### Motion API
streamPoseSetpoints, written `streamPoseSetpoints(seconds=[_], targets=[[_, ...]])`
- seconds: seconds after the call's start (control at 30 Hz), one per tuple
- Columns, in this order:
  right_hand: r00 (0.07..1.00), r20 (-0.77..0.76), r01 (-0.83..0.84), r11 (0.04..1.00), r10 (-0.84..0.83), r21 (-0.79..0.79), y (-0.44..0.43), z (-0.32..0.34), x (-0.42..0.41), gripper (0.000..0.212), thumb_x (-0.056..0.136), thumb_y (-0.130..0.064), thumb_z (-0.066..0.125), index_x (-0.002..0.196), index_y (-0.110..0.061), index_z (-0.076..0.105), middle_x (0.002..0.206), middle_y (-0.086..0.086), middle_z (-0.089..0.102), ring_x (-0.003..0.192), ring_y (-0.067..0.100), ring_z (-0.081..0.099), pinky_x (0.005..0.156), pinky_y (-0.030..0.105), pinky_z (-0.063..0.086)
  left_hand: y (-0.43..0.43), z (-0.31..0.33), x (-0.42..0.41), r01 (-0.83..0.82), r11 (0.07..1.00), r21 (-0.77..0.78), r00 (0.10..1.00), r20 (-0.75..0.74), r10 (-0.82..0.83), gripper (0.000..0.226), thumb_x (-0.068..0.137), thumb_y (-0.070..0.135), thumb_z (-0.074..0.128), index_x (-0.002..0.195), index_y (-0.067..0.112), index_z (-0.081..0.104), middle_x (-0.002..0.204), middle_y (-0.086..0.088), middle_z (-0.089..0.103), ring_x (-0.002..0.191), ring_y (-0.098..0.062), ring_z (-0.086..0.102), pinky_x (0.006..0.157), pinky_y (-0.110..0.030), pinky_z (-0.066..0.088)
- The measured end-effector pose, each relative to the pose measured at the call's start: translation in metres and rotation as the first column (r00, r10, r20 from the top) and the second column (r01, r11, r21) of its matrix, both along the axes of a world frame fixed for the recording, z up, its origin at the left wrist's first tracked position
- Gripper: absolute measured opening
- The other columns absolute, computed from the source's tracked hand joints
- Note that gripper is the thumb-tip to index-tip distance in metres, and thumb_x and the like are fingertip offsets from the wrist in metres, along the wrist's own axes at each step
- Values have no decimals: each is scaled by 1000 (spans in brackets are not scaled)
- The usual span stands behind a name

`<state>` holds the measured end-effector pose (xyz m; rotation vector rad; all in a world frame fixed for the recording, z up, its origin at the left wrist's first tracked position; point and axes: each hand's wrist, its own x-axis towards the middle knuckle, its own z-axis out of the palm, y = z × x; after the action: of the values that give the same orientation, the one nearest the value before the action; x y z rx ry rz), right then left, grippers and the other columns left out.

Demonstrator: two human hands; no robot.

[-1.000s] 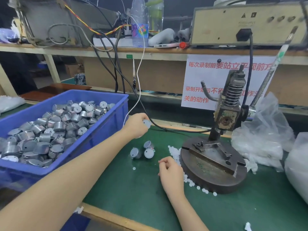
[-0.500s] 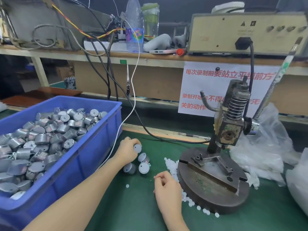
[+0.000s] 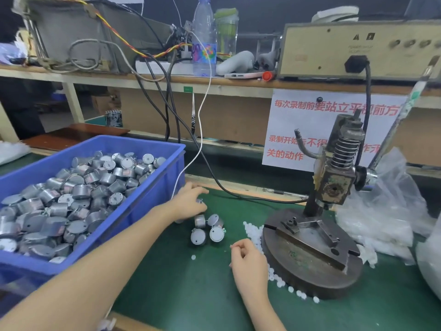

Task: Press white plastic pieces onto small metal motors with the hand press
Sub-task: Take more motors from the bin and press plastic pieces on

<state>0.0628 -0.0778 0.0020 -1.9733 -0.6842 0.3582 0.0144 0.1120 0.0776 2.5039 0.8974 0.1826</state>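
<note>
Several small metal motors (image 3: 207, 227) lie in a cluster on the green mat (image 3: 191, 295). My left hand (image 3: 189, 203) hovers just behind them with its fingers spread, touching one motor at its fingertips. My right hand (image 3: 248, 259) rests on the mat in front of the cluster, fingers curled, thumb and forefinger pinched on a tiny white plastic piece that barely shows. Loose white plastic pieces (image 3: 253, 231) lie along the round base (image 3: 310, 275) of the hand press (image 3: 334, 185). Its fixture holds nothing and its lever (image 3: 403, 115) is up.
A blue bin (image 3: 148, 206) full of motors (image 3: 83, 194) stands at the left. Clear plastic bags (image 3: 386, 211) lie right of the press. Cables (image 3: 214, 180) cross the mat's back edge. The shelf above carries a bottle (image 3: 204, 39) and a beige power unit (image 3: 358, 48).
My left hand came down from beside the bin to the mat, laid a motor by the cluster and spread its fingers. My right hand has hardly moved.
</note>
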Motion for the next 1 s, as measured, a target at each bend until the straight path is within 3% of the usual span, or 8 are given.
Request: streamPoseSetpoints(seconds=[0.1,0.27,0.37,0.57,0.67,0.8,0.93,1.0], targets=[[1000,-14,9,1000,-8,14,-1,1,0,19,88,-14,47,73,-24,53,65,1,63,62,16,52,54,23,36,-4,34,-12,38,999,11,988,147,-39,38,89,16,53,127,19,50,127,-3,36,97,-16,49,83,-23,38],[1000,-18,2,999,-2,37,-3,-1,-2,22,88,-13,47,71,-26,52,65,2,62,61,16,51,54,25,37,2,83,-49,18,968,249,983,173,-62,34,88,16,55,122,19,56,115,-2,40,105,-21,50,92,-30,39],[1000,-11,2,999,-2,35,-3,-2,-2,20,88,-14,47,73,-25,53,65,1,63,63,16,53,55,25,37,20,91,-83,-98,945,311,991,120,63,29,89,17,54,118,16,57,119,-9,46,107,-22,46,91,-30,37],[1000,0,-2,1000,2,28,-3,-1,-3,19,88,-14,47,75,-24,55,65,0,63,61,15,52,55,25,37,38,58,-145,-248,962,-110,967,-83,240,52,93,50,40,130,15,49,139,-3,43,124,-22,43,99,-32,31],[1000,0,-1,1000,1,27,-3,-2,-3,20,88,-13,46,73,-25,54,65,0,63,60,14,51,55,25,37,43,52,-158,-205,977,-54,971,-136,196,41,93,36,51,129,17,48,126,-5,55,108,-19,53,88,-28,37],[1000,-4,4,1000,-4,27,-2,-3,-2,20,88,-14,46,74,-25,54,64,0,63,60,15,51,54,25,37,41,48,-145,-94,990,106,941,-315,123,41,94,20,49,133,13,43,128,-8,46,116,-20,46,86,-23,33],[1000,0,13,1000,-13,22,-1,-2,-2,19,88,-13,47,75,-25,55,64,0,63,60,15,51,54,25,37,42,42,-140,-57,987,147,943,-316,102,23,92,10,48,111,5,59,102,-8,56,91,-21,52,69,-25,39],[1000,1,12,1000,-12,23,-2,-2,-2,19,88,-13,46,75,-24,56,64,1,63,61,15,52,54,25,37,42,43,-142,-75,990,116,938,-328,110,16,93,8,47,103,12,58,98,-5,53,87,-17,48,60,-10,35]])
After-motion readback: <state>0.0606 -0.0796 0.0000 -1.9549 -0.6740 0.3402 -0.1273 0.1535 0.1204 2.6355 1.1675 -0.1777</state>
